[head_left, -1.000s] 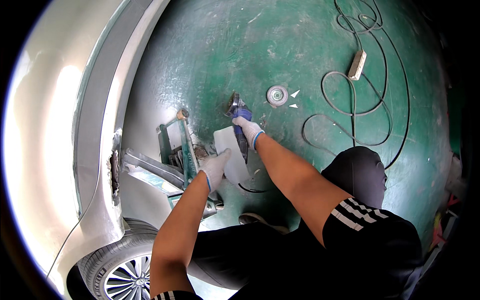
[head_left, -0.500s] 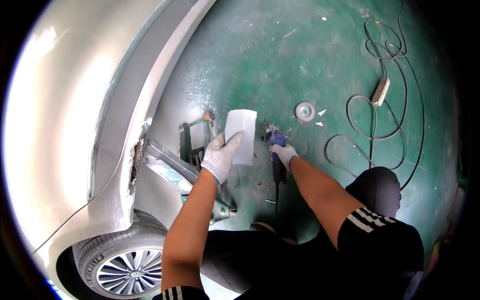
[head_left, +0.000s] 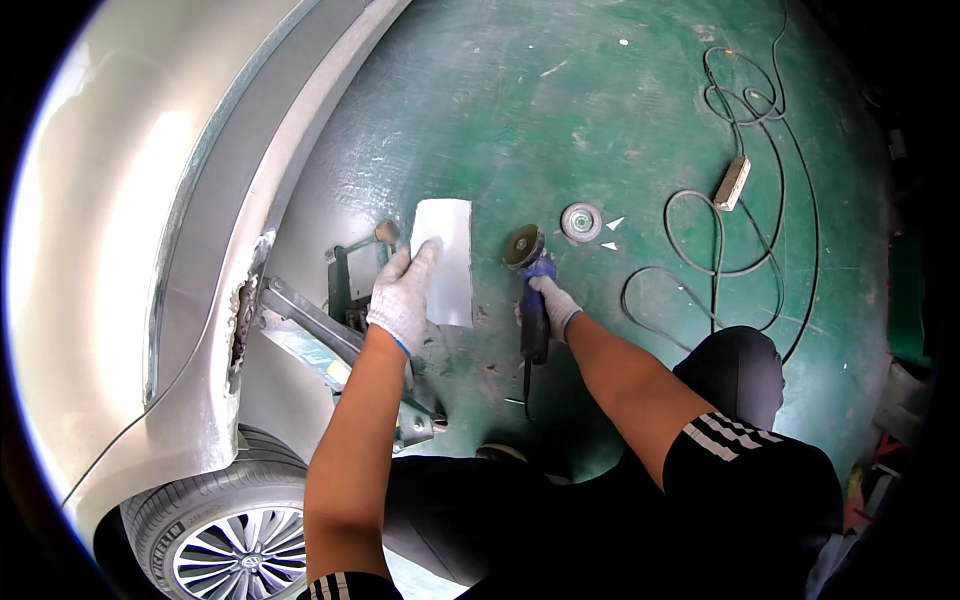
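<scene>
My gloved left hand (head_left: 402, 302) is closed on a pale grey sheet metal piece (head_left: 450, 265), its thumb lying across the face. In my gloved right hand (head_left: 556, 306) is an angle grinder (head_left: 535, 325) with a blue and black body. Its round disc (head_left: 522, 246) faces up toward me, and a cord trails from the rear end. A gap separates the disc from the sheet. To the left, the silver car body (head_left: 150, 230) has a torn, rusty hole (head_left: 240, 325) in its lower edge, ahead of the wheel (head_left: 245, 555).
A green floor jack (head_left: 340, 275) stands by the car, its grey arm (head_left: 310, 318) reaching the sill. A roll of tape (head_left: 581, 222) and two small white scraps (head_left: 614, 224) lie on the green floor. Farther right are a power strip (head_left: 732, 184) and looped cable (head_left: 720, 270).
The grinder has turned in my right hand, so its disc now shows face-on. My left hand still holds the sheet. The whole view has shifted, moving everything slightly left.
</scene>
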